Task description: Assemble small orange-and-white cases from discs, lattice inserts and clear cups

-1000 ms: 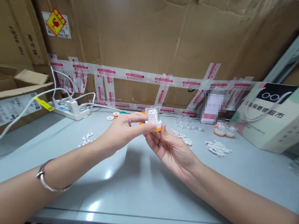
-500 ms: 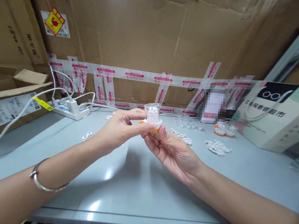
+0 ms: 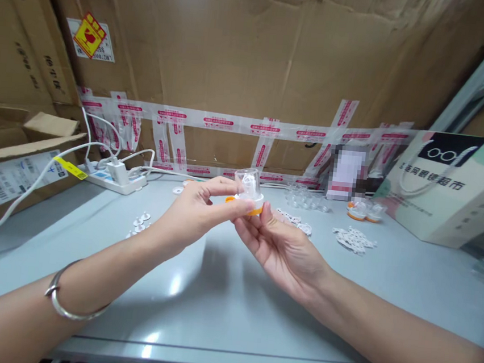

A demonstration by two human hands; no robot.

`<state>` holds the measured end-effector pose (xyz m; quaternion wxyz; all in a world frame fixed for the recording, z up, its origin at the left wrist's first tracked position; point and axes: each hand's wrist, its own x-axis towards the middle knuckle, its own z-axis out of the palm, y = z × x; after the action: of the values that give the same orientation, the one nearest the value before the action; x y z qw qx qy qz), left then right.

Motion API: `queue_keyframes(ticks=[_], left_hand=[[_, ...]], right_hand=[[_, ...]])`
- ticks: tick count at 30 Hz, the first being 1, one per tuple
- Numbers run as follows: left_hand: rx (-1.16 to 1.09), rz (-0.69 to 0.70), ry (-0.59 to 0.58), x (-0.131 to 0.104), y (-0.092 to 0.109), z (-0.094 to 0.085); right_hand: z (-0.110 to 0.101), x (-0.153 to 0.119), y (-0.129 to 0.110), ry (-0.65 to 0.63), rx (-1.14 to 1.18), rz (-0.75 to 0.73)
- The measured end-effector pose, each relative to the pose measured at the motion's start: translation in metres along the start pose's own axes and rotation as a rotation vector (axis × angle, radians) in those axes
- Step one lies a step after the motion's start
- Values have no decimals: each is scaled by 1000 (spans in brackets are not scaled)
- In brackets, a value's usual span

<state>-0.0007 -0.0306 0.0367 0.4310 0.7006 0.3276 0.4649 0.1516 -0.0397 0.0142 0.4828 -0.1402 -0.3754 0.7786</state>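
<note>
Between both hands, above the table, is a small clear plastic cup-shaped piece [image 3: 247, 182] on a white and orange base, with a white part inside. My left hand [image 3: 199, 206] grips it from the left, its thumb along the base and its fingers by the clear wall. From the right and below, my right hand [image 3: 277, 239] pinches the orange rim, with its thumb on the near side. The underside of the base is hidden by the fingers. The piece stands nearly upright, tilted slightly.
Small white parts [image 3: 139, 223] lie left. Clear cups [image 3: 306, 199], white flat pieces [image 3: 353, 239] and orange-based units [image 3: 365, 210] are on the right. Behind stand a power strip [image 3: 116, 178], a pixelated upright object [image 3: 345, 171], a paper bag [image 3: 442, 189] and cardboard [image 3: 219, 59].
Both hands and the cup-shaped piece have shifted very slightly right. The piece leans a little more to the left. The grip looks the same.
</note>
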Motion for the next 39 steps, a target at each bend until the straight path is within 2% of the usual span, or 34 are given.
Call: queue_keyframes(ticks=[9, 16, 29, 39], left_hand=[[23, 31, 43, -3, 0, 7], [58, 40, 95, -3, -2, 8], [101, 25, 184, -4, -7, 15], [81, 32, 114, -5, -7, 13]], right_hand=[[0, -2, 3, 53, -24, -105], [0, -2, 5, 60, -11, -79], [1, -3, 9, 183, -20, -173], [0, -3, 8, 122, 1, -136]])
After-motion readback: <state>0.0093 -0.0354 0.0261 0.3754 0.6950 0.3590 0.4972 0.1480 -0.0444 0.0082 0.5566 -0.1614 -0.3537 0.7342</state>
